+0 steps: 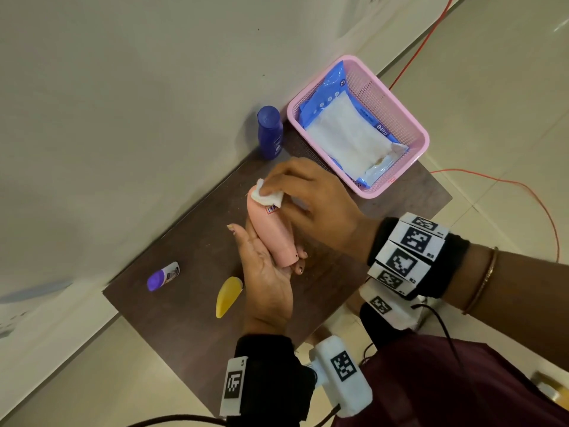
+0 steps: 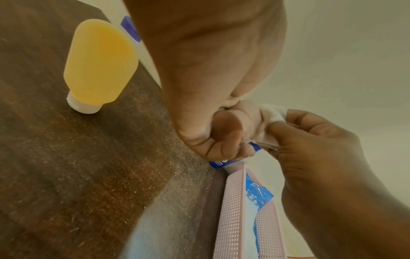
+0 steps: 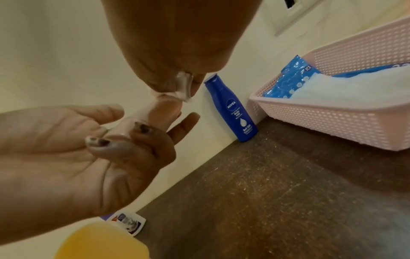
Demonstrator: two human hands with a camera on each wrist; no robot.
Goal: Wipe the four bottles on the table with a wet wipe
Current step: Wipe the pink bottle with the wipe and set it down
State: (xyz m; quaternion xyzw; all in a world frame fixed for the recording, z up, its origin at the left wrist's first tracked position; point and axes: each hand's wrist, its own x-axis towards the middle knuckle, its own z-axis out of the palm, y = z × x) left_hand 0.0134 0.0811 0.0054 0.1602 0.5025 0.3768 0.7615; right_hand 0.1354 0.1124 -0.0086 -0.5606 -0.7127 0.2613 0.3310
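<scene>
My left hand (image 1: 271,266) grips the cap end of a pink bottle (image 1: 271,229) above the dark table (image 1: 191,318), fingers curled round it (image 3: 137,138). My right hand (image 1: 308,195) pinches a folded white wet wipe (image 1: 266,197) against the bottle's far end; the wipe (image 2: 272,114) also shows in the left wrist view, and wipe (image 3: 184,87) in the right wrist view. A blue bottle (image 1: 270,132) stands upright by the wall. A yellow bottle (image 1: 228,295) stands cap-down on the table. A white bottle with a purple cap (image 1: 163,276) sits near the left corner.
A pink basket (image 1: 409,124) at the table's far right holds an open blue pack of wipes (image 1: 351,131). The wall (image 1: 123,118) runs along the table's far edge. An orange cable (image 1: 523,192) lies on the floor to the right.
</scene>
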